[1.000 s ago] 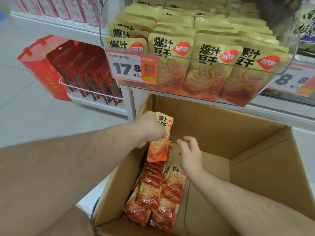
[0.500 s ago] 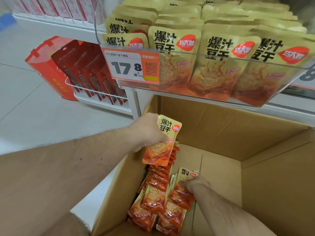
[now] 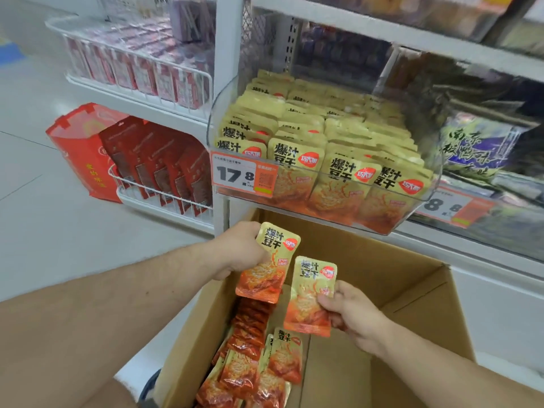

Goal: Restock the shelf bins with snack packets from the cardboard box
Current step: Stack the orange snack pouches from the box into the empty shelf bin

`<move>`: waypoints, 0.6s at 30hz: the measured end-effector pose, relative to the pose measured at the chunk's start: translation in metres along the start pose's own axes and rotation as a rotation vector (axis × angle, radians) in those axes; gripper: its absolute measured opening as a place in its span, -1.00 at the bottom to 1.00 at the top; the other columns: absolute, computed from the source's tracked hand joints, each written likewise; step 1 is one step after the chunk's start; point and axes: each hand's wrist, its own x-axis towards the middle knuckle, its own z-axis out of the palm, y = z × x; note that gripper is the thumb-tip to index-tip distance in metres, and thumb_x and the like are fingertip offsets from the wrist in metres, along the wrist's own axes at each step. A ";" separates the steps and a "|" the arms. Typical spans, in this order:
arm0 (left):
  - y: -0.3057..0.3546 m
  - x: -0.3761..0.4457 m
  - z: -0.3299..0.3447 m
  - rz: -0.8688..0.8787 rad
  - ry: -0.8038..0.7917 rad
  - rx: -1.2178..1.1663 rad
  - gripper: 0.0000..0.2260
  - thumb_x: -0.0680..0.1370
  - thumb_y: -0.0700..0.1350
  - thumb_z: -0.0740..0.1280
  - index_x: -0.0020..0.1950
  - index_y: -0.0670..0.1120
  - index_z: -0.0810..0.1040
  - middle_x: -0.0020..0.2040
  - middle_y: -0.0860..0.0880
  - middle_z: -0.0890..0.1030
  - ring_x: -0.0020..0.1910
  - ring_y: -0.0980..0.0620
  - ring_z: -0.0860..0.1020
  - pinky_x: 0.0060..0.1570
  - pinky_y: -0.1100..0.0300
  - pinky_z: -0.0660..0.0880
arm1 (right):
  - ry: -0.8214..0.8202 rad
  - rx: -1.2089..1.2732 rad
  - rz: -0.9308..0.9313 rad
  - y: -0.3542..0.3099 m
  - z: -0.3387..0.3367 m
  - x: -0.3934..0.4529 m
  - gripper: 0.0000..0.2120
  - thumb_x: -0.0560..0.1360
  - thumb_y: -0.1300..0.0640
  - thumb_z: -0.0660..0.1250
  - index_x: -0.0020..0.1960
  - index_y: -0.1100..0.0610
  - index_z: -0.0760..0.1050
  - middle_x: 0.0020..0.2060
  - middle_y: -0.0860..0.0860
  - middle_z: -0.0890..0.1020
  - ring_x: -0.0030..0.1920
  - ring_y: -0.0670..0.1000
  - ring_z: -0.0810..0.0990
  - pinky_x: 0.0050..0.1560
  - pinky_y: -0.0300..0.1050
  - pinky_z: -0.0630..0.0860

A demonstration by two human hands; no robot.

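Just above the open cardboard box [image 3: 368, 290], both hands hold snack packets of the same yellow-and-orange kind. The left hand [image 3: 241, 248] is curled round a small stack of packets [image 3: 268, 263], gripping it by its left edge so the printed faces turn toward the camera; the stack hangs upright over the box's left inner wall. The right hand [image 3: 350, 313] pinches a single packet [image 3: 312, 295] between thumb and fingers at the packet's lower right side, holding it upright just to the right of the stack and a little lower, the two nearly touching at their edges. Below them, more loose packets [image 3: 253, 366] lie piled along the left side of the box floor, while the right part of the floor shows bare cardboard.

Beyond the box's far wall, a clear plastic shelf bin [image 3: 432, 184] juts forward from the white shelving, packed with rows of the same packets standing on end. An orange-and-white price tag [image 3: 244, 175] reading 17.8 is fixed to the bin's front left corner. Right of that bin sit dark packets with green and white lettering [image 3: 477, 145], blurred. Left of the box, across the pale floor, a white wire basket [image 3: 164, 198] holds dark red pouches, and a red bag [image 3: 79, 151] stands against its left end. A higher wire basket [image 3: 141, 60] holds pinkish packs.
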 end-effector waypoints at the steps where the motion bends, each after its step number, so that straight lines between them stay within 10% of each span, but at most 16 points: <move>1: 0.003 -0.005 0.000 -0.001 -0.016 -0.041 -0.76 0.49 -0.33 0.35 0.13 -0.11 0.58 0.02 -0.12 0.69 -0.03 -0.08 0.63 -0.08 0.07 0.52 | -0.017 0.029 -0.037 -0.015 0.003 -0.013 -0.78 0.58 0.23 0.33 0.21 0.20 0.44 0.02 0.09 0.72 -0.07 0.03 0.71 -0.09 -0.08 0.57; 7: 0.033 -0.042 0.008 0.088 -0.205 -0.413 -0.79 0.67 -0.15 0.18 0.16 -0.10 0.60 0.05 -0.11 0.71 0.09 -0.11 0.67 0.22 -0.12 0.53 | 0.075 0.061 -0.254 -0.065 0.034 -0.061 -0.71 0.54 0.26 0.38 0.22 0.27 0.41 -0.05 0.13 0.72 -0.15 0.09 0.64 -0.20 -0.10 0.46; 12: 0.050 -0.059 0.010 0.307 -0.107 -0.263 -0.80 0.63 -0.24 0.25 0.14 0.00 0.58 0.08 -0.01 0.71 0.11 -0.03 0.65 0.19 -0.08 0.56 | 0.113 0.044 -0.326 -0.100 0.051 -0.087 -0.85 0.57 0.31 0.32 0.14 0.24 0.56 -0.14 0.08 0.70 -0.40 -0.17 0.62 -0.49 -0.37 0.43; 18: 0.082 -0.072 0.002 0.324 -0.132 -0.344 -0.78 0.68 -0.26 0.15 0.14 -0.03 0.55 0.12 -0.08 0.68 0.14 -0.04 0.63 0.25 -0.09 0.52 | 0.126 -0.096 -0.326 -0.139 0.046 -0.100 -0.87 0.52 0.22 0.43 0.06 0.12 0.58 -0.13 0.02 0.72 -0.38 -0.12 0.59 -0.47 -0.25 0.36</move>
